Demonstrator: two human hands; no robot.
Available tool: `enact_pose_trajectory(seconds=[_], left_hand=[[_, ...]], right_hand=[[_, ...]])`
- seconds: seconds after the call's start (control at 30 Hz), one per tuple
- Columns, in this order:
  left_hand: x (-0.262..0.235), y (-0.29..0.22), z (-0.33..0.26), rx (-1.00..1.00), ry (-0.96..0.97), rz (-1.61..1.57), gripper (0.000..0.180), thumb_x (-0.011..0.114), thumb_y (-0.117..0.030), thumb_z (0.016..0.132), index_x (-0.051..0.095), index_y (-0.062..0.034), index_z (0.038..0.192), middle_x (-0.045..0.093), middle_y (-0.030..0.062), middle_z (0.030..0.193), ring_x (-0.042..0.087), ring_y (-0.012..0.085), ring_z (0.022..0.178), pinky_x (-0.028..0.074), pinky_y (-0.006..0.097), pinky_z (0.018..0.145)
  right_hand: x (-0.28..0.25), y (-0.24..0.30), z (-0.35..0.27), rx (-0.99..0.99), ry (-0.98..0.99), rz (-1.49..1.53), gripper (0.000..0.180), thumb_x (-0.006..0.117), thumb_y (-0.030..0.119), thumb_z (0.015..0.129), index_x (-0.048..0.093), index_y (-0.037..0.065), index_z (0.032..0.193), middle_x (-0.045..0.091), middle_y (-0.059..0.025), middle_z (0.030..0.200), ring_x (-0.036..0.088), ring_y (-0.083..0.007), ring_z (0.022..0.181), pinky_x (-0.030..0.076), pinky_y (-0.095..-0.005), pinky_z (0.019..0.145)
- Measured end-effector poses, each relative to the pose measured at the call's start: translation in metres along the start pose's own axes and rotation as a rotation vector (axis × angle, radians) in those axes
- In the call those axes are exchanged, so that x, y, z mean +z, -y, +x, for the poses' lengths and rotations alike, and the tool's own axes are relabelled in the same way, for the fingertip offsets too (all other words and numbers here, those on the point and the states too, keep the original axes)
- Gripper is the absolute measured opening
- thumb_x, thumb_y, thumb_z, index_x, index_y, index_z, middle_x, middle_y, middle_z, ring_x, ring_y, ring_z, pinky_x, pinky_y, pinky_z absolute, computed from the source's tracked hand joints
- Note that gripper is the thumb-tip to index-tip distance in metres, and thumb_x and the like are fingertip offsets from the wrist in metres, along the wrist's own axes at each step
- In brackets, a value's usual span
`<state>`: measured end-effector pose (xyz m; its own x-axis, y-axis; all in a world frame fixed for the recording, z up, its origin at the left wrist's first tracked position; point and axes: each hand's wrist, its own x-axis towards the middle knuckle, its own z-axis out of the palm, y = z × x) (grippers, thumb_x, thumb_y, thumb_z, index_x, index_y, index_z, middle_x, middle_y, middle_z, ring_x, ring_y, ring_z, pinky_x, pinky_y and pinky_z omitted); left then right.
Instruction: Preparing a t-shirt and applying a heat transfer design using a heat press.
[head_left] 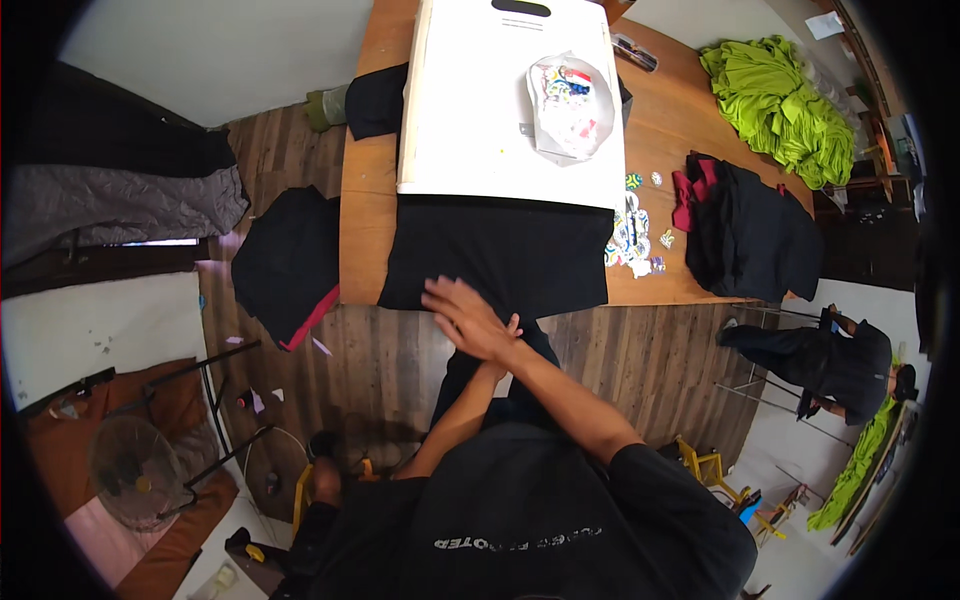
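A black garment (540,250) lies on the wooden table (365,215), its far part under the front edge of a white panel-topped unit (470,110). My right hand (468,318) reaches across to the left, fingers spread, over the garment's near edge. I cannot tell whether it touches the cloth. My forearms cross, and my left hand (512,328) is mostly hidden under the right wrist; only a fingertip or two show. A clear plastic bag (570,110) of colourful printed pieces sits on top of the white unit.
Loose colourful stickers or patches (630,235) lie right of the garment. Beyond them are a dark and red garment pile (745,225) and a lime-green cloth heap (785,110). Another black garment (285,260) is at the table's left. A person (850,365) stands at the right. A fan (138,470) is lower left.
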<state>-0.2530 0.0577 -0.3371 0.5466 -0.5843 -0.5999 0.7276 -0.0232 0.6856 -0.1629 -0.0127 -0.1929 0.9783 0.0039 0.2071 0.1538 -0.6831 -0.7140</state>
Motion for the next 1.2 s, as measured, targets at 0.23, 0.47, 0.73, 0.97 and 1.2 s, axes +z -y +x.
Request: enact_pose_trajectory(seconds=[0.23,0.47,0.73,0.97,1.2], left_hand=[[0.013,-0.076,-0.020,-0.269,-0.231,-0.010,0.037,0.077,-0.043,0.088,0.069,-0.0108,0.106,0.070,-0.0028,0.095,0.066,0.0091,0.087,0.047,0.025,0.070],[-0.019,-0.045,-0.011,-0.264,-0.245,0.034,0.039,0.077,-0.045,0.088,0.067,-0.0080,0.095,0.070,0.0005,0.093,0.067,0.0106,0.088,0.049,0.026,0.071],[-0.053,-0.052,-0.012,-0.210,-0.196,0.083,0.044,0.078,-0.046,0.086,0.064,-0.0061,0.096,0.070,0.0040,0.094,0.068,0.0136,0.091,0.051,0.030,0.075],[-0.048,-0.078,-0.014,-0.271,-0.178,0.074,0.038,0.080,-0.042,0.086,0.059,-0.0107,0.092,0.066,0.0010,0.093,0.065,0.0122,0.092,0.048,0.028,0.076],[-0.060,-0.064,-0.008,-0.275,-0.190,0.058,0.038,0.080,-0.042,0.086,0.059,-0.0117,0.093,0.066,0.0014,0.094,0.065,0.0119,0.091,0.048,0.027,0.074]], right_hand=[[-0.064,-0.053,0.041,0.219,-0.098,-0.459,0.055,0.055,0.023,0.097,0.043,0.010,0.149,0.039,-0.0128,0.157,0.032,-0.0337,0.146,0.021,-0.0494,0.121],[-0.071,-0.067,-0.043,0.713,-0.768,-0.473,0.054,0.054,0.016,0.096,0.042,-0.004,0.145,0.035,-0.0285,0.154,0.031,-0.0454,0.144,0.024,-0.0543,0.117],[-0.081,-0.066,-0.002,0.538,-0.490,-0.438,0.048,0.053,0.020,0.096,0.051,0.006,0.142,0.048,-0.0175,0.147,0.036,-0.0381,0.142,0.027,-0.0507,0.117],[-0.090,-0.075,-0.029,0.533,-0.529,-0.461,0.054,0.049,0.019,0.101,0.038,0.005,0.151,0.035,-0.0190,0.157,0.038,-0.0401,0.141,0.027,-0.0526,0.117],[-0.078,-0.098,-0.055,0.928,-0.954,-0.142,0.049,0.050,0.013,0.100,0.041,-0.010,0.142,0.043,-0.0279,0.147,0.045,-0.0430,0.133,0.035,-0.0469,0.112]])
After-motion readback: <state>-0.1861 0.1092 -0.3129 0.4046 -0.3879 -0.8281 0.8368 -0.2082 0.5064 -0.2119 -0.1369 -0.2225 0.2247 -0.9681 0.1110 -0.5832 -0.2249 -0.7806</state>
